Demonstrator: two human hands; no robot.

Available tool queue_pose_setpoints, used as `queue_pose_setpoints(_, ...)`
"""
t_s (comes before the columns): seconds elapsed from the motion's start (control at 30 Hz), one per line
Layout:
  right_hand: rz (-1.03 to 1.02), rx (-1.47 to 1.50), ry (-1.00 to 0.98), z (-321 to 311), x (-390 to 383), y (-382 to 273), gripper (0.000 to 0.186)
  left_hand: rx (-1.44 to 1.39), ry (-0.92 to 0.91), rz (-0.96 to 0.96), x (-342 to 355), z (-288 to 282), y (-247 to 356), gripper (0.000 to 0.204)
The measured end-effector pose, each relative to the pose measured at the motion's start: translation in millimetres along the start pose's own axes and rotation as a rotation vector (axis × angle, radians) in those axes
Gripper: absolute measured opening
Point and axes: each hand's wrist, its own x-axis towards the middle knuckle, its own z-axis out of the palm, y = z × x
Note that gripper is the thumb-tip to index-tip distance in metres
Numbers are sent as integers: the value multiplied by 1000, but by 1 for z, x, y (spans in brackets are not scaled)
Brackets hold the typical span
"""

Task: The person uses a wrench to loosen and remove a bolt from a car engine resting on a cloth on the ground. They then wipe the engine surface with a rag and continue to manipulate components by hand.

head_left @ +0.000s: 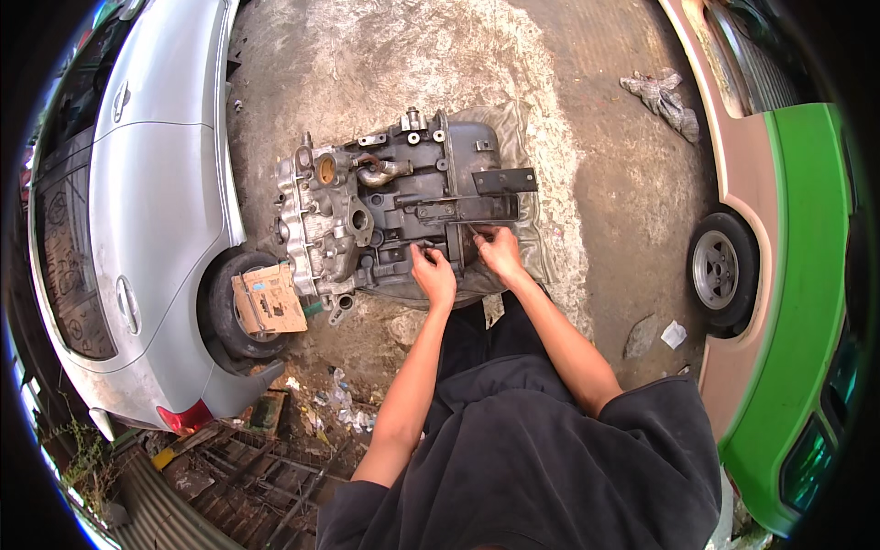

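Observation:
A car engine (pixel 403 206) lies on its side on a dark cloth on the ground in front of me. Its silvery cylinder head is at the left, the dark block and oil pan at the right. A black metal bracket (pixel 504 181) sticks out on the right side. My left hand (pixel 433 273) is at the near side of the block, thumb and fingers pinched together against it. To its right, my right hand (pixel 498 252) has its fingers closed at the edge of a dark part below the bracket. What either hand's fingertips hold, if anything, is too small to make out.
A silver car (pixel 165 174) stands at the left, with a piece of cardboard (pixel 269 300) against its wheel. To the right is a green and pink vehicle (pixel 793 229). A grey rag (pixel 665 103) lies on the concrete. Litter (pixel 344 403) and scrap metal (pixel 257 477) are at lower left.

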Motion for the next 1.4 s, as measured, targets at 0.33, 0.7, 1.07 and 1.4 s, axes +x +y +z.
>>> queue_pose_setpoints(0.33,295,364,-125,-2,5,-30,14,-21,-58,-96,0,-4,7,27)
queue_pose_setpoints(0.7,292,688,-268,-10,-6,-26,10,-68,24,-32,-1,2,1,25)
queue_pose_setpoints(1.07,274,583,-258,-7,1,-25,12,-56,-51,-80,0,-4,10,14)
queue_pose_setpoints(1.4,-103,16,-164,15,-22,24,40,-66,-44,-71,0,-3,6,13)
